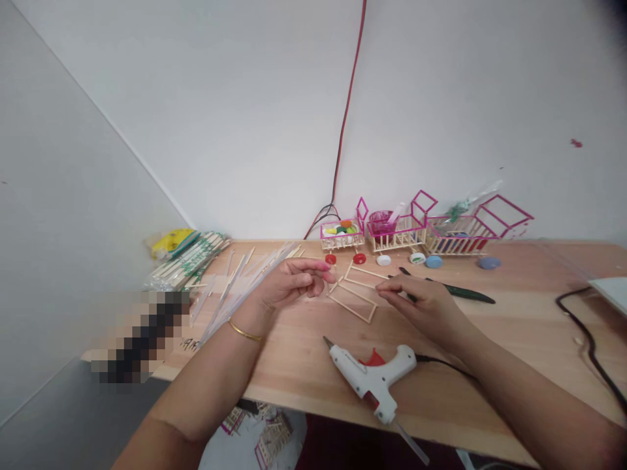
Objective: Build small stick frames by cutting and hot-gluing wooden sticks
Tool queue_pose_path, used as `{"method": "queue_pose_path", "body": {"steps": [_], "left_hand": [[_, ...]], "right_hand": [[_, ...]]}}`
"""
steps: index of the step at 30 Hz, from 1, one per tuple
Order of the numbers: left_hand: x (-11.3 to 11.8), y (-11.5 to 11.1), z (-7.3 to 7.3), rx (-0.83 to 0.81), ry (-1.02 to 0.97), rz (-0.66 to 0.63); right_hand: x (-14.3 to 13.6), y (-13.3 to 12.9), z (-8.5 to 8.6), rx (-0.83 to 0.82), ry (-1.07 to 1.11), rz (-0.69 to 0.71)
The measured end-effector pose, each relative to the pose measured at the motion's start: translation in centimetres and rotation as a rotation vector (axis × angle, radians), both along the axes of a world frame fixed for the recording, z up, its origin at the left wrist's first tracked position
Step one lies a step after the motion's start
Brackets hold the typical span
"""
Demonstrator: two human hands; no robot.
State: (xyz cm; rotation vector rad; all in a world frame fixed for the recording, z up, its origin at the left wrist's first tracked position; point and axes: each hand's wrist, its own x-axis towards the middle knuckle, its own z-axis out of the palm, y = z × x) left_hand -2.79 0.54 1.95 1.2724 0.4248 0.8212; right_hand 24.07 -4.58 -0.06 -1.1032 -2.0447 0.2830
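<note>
My left hand is above the table, left of the thin wooden sticks, index finger stretched out and the others bent. I see nothing in it. My right hand pinches the right end of a small wooden stick frame, its sticks pointing toward my left fingertips. Just below, a second, rectangular stick frame lies on the tabletop, partly overlapped by the first. A white glue gun with a red trigger lies nearer me, its nozzle pointing up and left. My right fingers hide the end of the held frame.
Three small stick carts with purple trim and bottle-cap wheels stand along the wall. A dark green-handled tool lies past my right hand. Loose glue sticks and bundled wooden sticks are at left. A black cable runs at right.
</note>
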Motion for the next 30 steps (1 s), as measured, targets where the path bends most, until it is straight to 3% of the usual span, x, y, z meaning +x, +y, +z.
{"method": "queue_pose_path", "body": {"steps": [3, 9, 18, 24, 27, 30], "left_hand": [[0.1, 0.4, -0.1, -0.008, -0.022, 0.065], [0.6, 1.2, -0.4, 0.021, -0.048, 0.257], [0.9, 2.5, -2.6, 0.285, 0.339, 0.484], [0.9, 2.9, -2.9, 0.247, 0.312, 0.542], [0.8, 2.9, -2.8, 0.283, 0.371, 0.558], [0.6, 2.8, -2.5, 0.347, 0.453, 0.591]], "right_hand": [[0.1, 0.0, 0.2, -0.010, -0.005, 0.003], [0.8, -0.3, 0.7, -0.013, 0.028, -0.131], [1.2, -0.1, 0.4, -0.183, 0.235, -0.131], [0.9, 0.3, 0.6, -0.130, 0.383, -0.112], [0.2, -0.5, 0.9, -0.139, 0.395, -0.044], [-0.6, -1.9, 1.1, -0.156, 0.356, 0.200]]}}
